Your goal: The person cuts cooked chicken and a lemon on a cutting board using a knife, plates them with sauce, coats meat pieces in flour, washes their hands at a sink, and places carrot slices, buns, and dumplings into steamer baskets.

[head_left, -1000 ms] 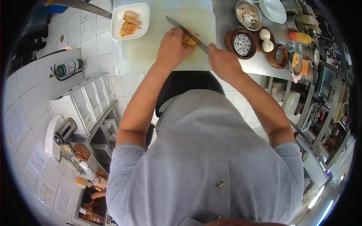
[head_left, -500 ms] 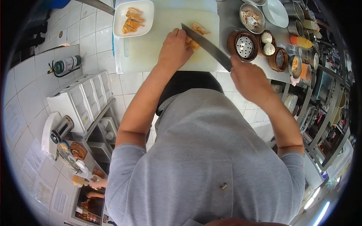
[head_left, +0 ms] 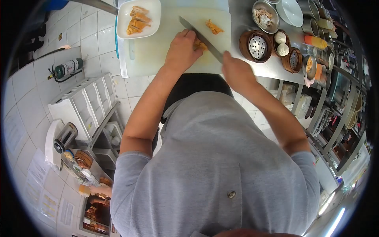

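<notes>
Closest to the body, the right hand (head_left: 239,71) is wrapped around the handle of a knife (head_left: 203,41), its long blade slanting away over the board (head_left: 158,61). Just beyond, the left hand (head_left: 181,49) has its fingers bunched narrow over a browned piece of meat (head_left: 202,46), pinning it to the board; the piece shows between the fingers and the blade, and much of it is hidden.

It looks light and fairly soft, likely to squash or shed its skin under hard pressure, and the surface may be greasy enough to skid. The best hold would be from above, on the thickest part, with curled fingertips kept back from the edge. The knife seems stiff and heavier, so a full grip on the handle suits it.

Farther up the board, past the blade, lies a loose scrap (head_left: 214,27), probably limp and easily pinched. Beyond the left hand, the white dish (head_left: 155,31) holds slices (head_left: 138,21), which look tender and easily torn.
</notes>
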Motion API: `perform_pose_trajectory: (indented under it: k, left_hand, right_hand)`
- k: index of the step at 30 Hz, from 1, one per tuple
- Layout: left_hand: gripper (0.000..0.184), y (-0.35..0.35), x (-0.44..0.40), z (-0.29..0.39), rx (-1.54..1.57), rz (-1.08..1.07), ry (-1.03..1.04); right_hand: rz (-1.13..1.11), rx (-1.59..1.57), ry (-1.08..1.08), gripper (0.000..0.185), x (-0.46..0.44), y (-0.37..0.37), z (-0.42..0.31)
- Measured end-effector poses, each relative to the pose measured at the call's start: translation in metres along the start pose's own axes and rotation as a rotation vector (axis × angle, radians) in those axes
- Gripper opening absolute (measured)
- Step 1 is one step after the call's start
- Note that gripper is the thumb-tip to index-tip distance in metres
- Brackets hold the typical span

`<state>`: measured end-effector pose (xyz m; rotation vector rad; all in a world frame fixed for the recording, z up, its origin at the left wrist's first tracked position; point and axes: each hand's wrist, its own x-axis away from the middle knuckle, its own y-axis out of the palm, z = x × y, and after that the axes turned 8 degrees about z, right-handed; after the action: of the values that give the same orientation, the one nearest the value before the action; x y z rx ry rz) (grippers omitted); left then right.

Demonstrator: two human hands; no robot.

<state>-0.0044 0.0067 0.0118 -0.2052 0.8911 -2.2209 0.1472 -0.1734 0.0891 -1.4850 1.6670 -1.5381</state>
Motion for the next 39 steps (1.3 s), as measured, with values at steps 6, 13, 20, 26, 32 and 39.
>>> perform_pose_trajectory:
  k: [6,13,20,26,32,39]
  left_hand:
    - [0.036,-0.031,-0.014,0.003,0.060,-0.135,-0.028]
    - [0.033,0.012,-0.111,0.011,-0.089,-0.229,0.428]
    - [0.025,0.000,-0.147,0.026,-0.014,-0.766,0.173]
    - [0.023,-0.023,-0.111,-0.008,0.066,-0.796,0.380]
    - [0.048,-0.013,-0.062,-0.012,-0.005,-0.321,0.423]
    - [0.071,0.035,-0.003,-0.011,0.144,0.268,0.237]
  right_hand:
    - [0.094,-0.147,0.018,0.024,-0.004,-0.033,0.007]
    - [0.218,-0.402,0.340,0.020,0.099,-0.030,0.069]
    - [0.141,-0.866,0.574,0.017,0.153,0.014,0.060]
    - [0.030,-1.211,0.652,0.013,0.139,0.032,0.049]
    - [0.082,-1.343,0.534,0.011,0.096,0.081,0.051]
    - [-0.039,-1.260,0.439,0.014,0.055,0.091,0.001]
